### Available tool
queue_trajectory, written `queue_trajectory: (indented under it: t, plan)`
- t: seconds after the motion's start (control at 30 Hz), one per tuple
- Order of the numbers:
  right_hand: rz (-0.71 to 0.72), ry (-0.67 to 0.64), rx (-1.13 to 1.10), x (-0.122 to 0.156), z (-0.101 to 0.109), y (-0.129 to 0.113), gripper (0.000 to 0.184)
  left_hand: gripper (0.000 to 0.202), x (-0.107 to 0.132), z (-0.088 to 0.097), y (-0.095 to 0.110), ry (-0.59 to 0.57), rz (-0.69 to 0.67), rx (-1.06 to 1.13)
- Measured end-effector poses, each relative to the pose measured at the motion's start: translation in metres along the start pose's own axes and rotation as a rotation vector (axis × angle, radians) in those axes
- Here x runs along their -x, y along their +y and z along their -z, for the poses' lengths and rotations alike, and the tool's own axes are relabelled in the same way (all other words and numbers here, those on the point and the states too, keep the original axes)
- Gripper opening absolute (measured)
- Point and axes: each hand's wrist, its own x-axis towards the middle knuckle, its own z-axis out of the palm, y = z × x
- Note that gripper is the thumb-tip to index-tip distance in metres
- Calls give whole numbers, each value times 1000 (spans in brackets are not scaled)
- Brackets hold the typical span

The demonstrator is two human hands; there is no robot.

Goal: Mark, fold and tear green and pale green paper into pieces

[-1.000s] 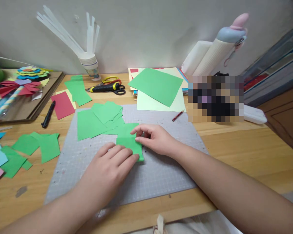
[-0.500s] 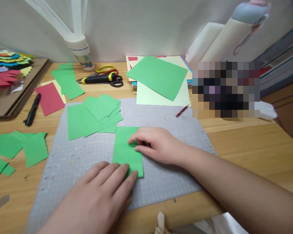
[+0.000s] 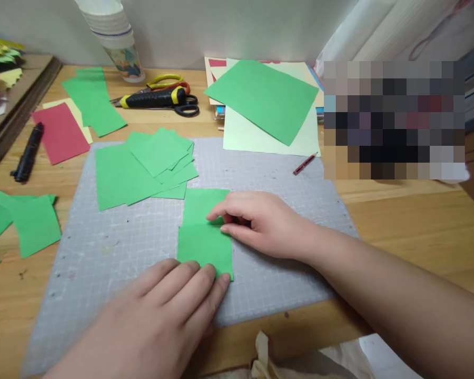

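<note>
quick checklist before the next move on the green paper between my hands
1. Left grip on the green paper: ok, fingers over its near edge.
2. Right grip in place: ok, thumb and index finger at the paper's right side.
3. Left edges flush: not ok, the near section juts slightly past the far one.
4. Underside flat: cannot tell, hidden.
5. Scissors away from the hands: ok, beyond the mat.
6. Pencil out of the way: ok, apart from both hands.
</note>
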Motion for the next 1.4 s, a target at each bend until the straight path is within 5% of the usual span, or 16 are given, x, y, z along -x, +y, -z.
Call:
queue_trajectory:
  t: [1.4]
  plan:
    - [-9, -2, -14, -3, 2, 3, 25, 41, 6, -4, 0, -70, -41, -40]
